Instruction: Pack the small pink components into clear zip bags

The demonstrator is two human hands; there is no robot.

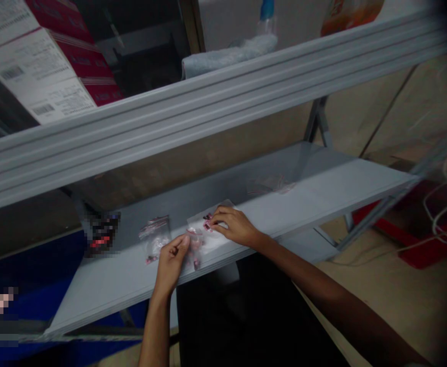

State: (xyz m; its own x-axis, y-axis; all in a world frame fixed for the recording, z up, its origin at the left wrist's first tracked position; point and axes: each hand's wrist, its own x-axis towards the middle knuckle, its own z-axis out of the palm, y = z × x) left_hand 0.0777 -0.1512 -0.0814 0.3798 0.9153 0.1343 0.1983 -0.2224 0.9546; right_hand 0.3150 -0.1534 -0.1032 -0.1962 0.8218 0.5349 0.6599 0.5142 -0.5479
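Note:
My left hand pinches the edge of a small clear zip bag between thumb and finger. Some pinkish bits show in that bag, low down. My right hand is closed in a pinch at a little group of pink and dark pieces, too small to name, on a white sheet. Whether a piece is between its fingertips is hidden. Left of my left hand lies another clear zip bag with pink bits at its bottom corner.
More clear bags lie farther back on the grey shelf. A raised grey beam crosses in front, with a rolled cloth above it. White and magenta boxes are stacked upper left. A red tray is at right.

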